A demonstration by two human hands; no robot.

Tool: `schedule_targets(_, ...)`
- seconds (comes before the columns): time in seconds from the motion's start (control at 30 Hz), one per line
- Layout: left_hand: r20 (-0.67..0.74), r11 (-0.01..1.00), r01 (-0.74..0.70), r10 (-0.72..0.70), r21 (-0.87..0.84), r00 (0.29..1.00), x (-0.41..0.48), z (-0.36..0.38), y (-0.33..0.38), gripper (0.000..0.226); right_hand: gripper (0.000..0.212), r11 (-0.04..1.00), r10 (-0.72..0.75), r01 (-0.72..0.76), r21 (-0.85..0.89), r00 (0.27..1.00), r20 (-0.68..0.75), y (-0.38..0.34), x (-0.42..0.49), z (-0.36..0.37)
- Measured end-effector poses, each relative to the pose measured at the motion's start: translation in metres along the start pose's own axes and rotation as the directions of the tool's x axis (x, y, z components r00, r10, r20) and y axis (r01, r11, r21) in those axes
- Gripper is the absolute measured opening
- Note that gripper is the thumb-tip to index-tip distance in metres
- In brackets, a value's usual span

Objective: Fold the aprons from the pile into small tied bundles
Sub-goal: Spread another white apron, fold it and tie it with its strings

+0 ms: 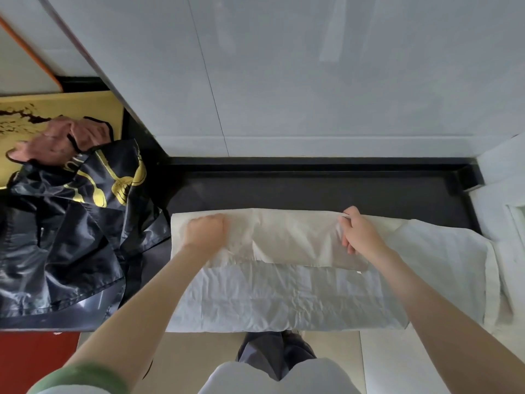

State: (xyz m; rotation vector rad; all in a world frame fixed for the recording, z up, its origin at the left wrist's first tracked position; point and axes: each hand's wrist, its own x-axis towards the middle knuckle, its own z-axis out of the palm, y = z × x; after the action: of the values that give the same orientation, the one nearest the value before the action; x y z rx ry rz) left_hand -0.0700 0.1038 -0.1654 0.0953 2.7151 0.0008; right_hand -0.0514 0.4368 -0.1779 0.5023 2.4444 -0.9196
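Observation:
A cream-white apron lies spread across the dark counter in front of me, its far part folded into a long band. My left hand sits on the band's left end with fingers curled into the cloth. My right hand pinches the band's upper edge near its right end. To the left lies a pile of aprons: a black one with yellow print and a pink one with black trim on top.
A yellow board lies under the pile at far left. White wall panels rise behind the counter. More white cloth hangs at the right end. Below the counter edge are beige floor tiles and a red patch.

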Motion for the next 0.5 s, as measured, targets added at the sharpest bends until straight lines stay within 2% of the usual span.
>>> schedule_targets(0.07, 0.037, 0.976, 0.213, -0.212, -0.047, 0.977, -0.003, 0.005, -0.014, 0.037, 0.012, 1.0, 0.005, -0.006, -0.028, 1.0, -0.021, -0.001, 0.002, 0.001)
schedule_targets(0.17, 0.038, 0.864, 0.433, -0.439, -0.258, 0.898, -0.013, 0.01, -0.027, 0.062, 0.014, 0.999, 0.028, -0.029, -0.026, 0.998, -0.057, 0.0, 0.006, 0.003)
schedule_targets(0.27, 0.116, 0.74, 0.523, -0.528, -0.423, 0.841, -0.012, 0.013, -0.03, 0.083, 0.016, 0.997, 0.064, -0.059, 0.056, 0.994, -0.091, -0.001, 0.01, 0.004)
schedule_targets(0.33, 0.147, 0.678, 0.563, -0.569, -0.473, 0.809, -0.004, 0.012, -0.027, 0.077, 0.016, 0.994, 0.068, -0.058, 0.092, 0.992, -0.106, -0.003, 0.014, 0.003)
schedule_targets(0.43, 0.259, 0.49, 0.635, -0.631, -0.598, 0.731, 0.0, 0.004, -0.023, 0.062, 0.014, 0.994, 0.064, -0.05, 0.102, 0.988, -0.143, -0.004, 0.018, 0.003)
schedule_targets(0.5, 0.281, 0.426, 0.623, -0.628, -0.656, 0.726, 0.0, 0.003, -0.024, 0.053, 0.011, 0.994, 0.059, -0.042, 0.104, 0.985, -0.165, -0.004, 0.017, 0.005)
